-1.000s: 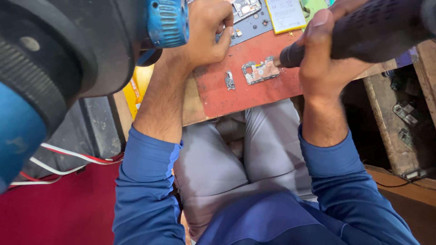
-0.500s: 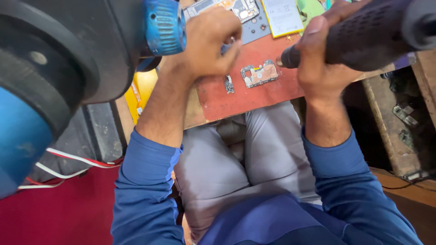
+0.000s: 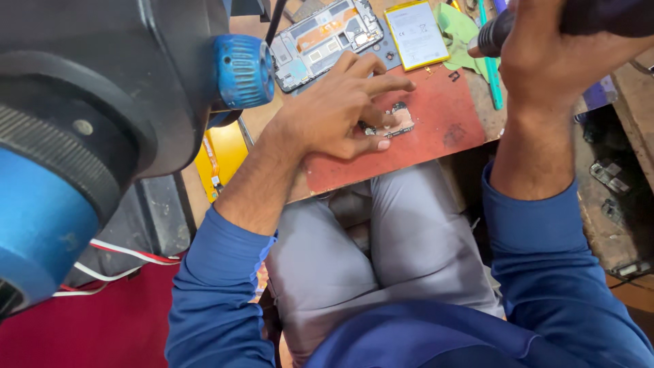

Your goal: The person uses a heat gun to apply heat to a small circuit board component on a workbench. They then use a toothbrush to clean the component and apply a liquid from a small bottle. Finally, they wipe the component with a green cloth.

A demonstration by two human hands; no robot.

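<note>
The left hand [image 3: 334, 112] lies palm down on a flat red rubber work mat [image 3: 436, 133] that covers the near edge of the wooden bench [image 3: 255, 123]. Its fingertips press on a small grey and copper circuit board [image 3: 397, 121], which lies on the mat near its middle; the thumb and forefinger pinch the board's near-left end, so the grip is narrow and closed on the board. The other fingers spread flat above it, toward 12 o'clock.

The right hand [image 3: 545, 58] is raised at about 2 o'clock from the board, well apart from it, and is wrapped in a full fist around a thick black handheld tool with a textured barrel [image 3: 538, 24]. The tool's tip points to 9 o'clock; what the tip carries is too blurred to tell.

At 11 o'clock from the board lies an opened phone frame with grey shields and orange ribbon strips [image 3: 327, 37], partly off the mat. Just to its right, at 12 o'clock from the board, sits a flat white battery with a yellow edge [image 3: 415, 34]. A crumpled green cloth [image 3: 463, 31] lies beside the battery, and a slim teal tool [image 3: 492, 75] lies along the mat's far right edge.

A large black device with a blue ribbed knob [image 3: 242, 71] fills the view at 9 to 10 o'clock, close to the camera. A yellow flat piece [image 3: 218, 157] lies under it.
</note>
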